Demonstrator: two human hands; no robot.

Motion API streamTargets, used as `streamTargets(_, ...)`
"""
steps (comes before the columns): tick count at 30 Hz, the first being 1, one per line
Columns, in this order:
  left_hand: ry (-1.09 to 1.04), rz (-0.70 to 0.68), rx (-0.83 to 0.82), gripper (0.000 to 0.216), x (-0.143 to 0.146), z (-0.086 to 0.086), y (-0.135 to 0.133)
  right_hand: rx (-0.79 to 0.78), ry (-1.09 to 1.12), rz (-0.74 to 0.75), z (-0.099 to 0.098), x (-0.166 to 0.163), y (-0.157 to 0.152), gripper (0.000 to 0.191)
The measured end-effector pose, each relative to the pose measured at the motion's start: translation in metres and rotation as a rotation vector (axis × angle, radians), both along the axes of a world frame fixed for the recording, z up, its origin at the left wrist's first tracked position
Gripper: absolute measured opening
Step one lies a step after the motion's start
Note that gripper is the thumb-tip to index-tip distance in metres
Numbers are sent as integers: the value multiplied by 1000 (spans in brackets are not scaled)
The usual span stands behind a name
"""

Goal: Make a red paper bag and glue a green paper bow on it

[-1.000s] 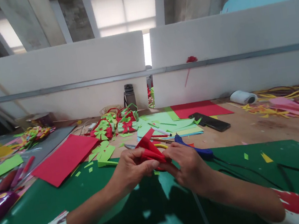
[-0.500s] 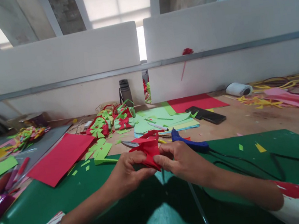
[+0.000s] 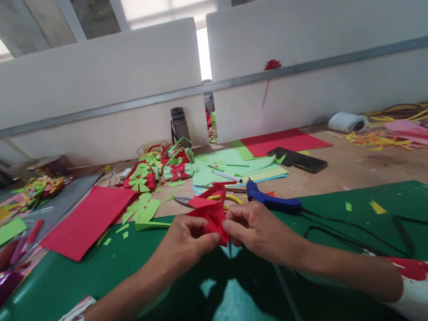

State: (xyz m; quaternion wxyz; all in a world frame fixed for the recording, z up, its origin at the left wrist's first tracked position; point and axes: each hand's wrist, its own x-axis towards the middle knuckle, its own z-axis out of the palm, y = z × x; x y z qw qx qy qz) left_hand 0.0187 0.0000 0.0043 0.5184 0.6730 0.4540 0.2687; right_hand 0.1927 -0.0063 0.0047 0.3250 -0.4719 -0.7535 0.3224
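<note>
The left hand and right hand pinch the folded red piece, apparently shaping it; the next move likely needs light pressure.

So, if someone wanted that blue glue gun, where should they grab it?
Probably around the blue glue gun's long handle, coming from above and the right. It lies with its narrow tip pointing away from the person, while the handle stretches rightward to the cord, leaving fingers well clear of that tip.
</note>
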Motion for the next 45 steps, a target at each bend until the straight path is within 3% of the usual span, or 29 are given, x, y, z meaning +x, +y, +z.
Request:
streamTargets(10,154,-166,101,32,-1,-2,7,-5,13,-20,-5,-1,4,28)
streamTargets(17,58,-111,-27,24,0,0,7,-12,-8,-49,-6,1,7,28)
streamTargets(26,112,-161,72,22,-3,-5,7,-105,-9,41,-7,2,8,29)
streamTargets(37,69,-132,46,18,1,-12,8,-102,19,-59,-6,0,9,27)
streamTargets(45,62,-43,15,20,0,-1,2,-53,40,-108,-2,2,8,28)
